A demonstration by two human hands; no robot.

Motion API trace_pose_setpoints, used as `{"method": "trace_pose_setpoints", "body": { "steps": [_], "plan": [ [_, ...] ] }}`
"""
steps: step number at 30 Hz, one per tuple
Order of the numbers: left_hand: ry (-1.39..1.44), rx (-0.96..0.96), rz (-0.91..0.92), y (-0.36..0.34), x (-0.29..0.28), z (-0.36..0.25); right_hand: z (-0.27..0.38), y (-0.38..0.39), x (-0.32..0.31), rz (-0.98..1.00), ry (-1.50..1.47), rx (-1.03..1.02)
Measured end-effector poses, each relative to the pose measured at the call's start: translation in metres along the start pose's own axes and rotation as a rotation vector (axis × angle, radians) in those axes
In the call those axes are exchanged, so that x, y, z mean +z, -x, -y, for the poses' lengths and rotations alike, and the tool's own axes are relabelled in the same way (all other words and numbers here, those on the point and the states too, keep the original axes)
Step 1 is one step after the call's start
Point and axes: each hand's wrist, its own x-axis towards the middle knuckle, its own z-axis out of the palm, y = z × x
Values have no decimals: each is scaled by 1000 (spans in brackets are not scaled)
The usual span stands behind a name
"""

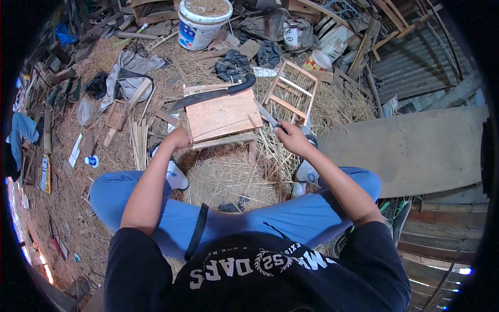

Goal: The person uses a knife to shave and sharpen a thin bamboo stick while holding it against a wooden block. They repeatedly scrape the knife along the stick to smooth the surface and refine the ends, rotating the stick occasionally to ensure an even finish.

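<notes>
In front of me stands a low wooden stool [221,115] with a flat, pale top. My left hand [179,139] is closed at its near left corner, pinching the end of a thin stick [228,127] that runs across the top toward the right. My right hand [292,139] grips the dark handle of a knife [267,114], its blade pointing up and left beside the stool's right edge. Along the far side of the stool top lies a machete [210,96] with a black handle, touched by neither hand.
A slatted wooden frame [292,93] lies beyond my right hand, on straw. Farther back stand a white bucket [204,26] and a checkered tub [317,61]. A large flat board [405,151] is at the right. Bamboo strips [139,143] and scraps litter the ground leftward.
</notes>
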Motion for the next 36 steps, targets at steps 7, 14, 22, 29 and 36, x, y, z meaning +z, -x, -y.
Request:
{"method": "trace_pose_setpoints", "body": {
  "steps": [7,14,22,29,36],
  "plan": [
    [-16,-44,-55,5,-14,-9,-3,-33,89,-34,-412,454],
    [-79,-122,-161,19,-6,-35,-42,-49,168,-363,-644,583],
    [83,-37,-287,46,-12,-47,-17,-52,162,-349,-794,541],
    [355,96,-425,87,-41,-127,64,-58,120,-430,-1207,475],
    [333,243,-491,87,-49,-154,64,-52,101,-536,-1362,362]
  ]
}}
